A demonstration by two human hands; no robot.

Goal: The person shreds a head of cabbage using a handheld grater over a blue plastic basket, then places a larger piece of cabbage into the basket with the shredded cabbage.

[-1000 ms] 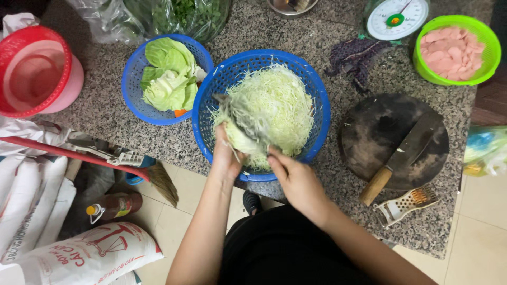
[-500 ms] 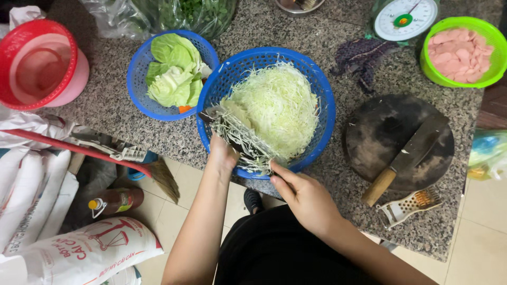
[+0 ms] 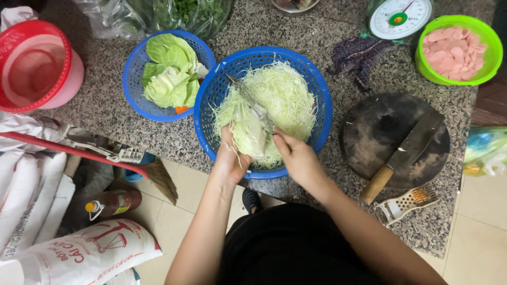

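The left hand (image 3: 231, 158) is clamped around a pale green cabbage wedge (image 3: 248, 134), holding it at the near rim of the big blue perforated plastic basket (image 3: 322, 113). Half a second ago the wedge lay lower and flatter over the rim; now it stands more upright and further inside the basket. The right hand (image 3: 298, 158) is closed on the handle of a long thin shredding blade (image 3: 252, 103), which has swung from lying across the near rim to pointing up and away over the heap of shredded cabbage (image 3: 285, 97). That reads as one shaving stroke ended and the blade reset, with the heap already high.

The surface (image 3: 327, 31) is speckled grey stone. To the left sits a smaller blue basket of whole cabbage leaves (image 3: 169, 74), further left a red basket. To the right lie a round dark chopping block (image 3: 380, 137) with a wooden-handled cleaver (image 3: 406, 150), a green bowl of pink slices (image 3: 457, 50) and a dial scale (image 3: 400, 17). Below, the tiled floor holds white sacks and a broom.
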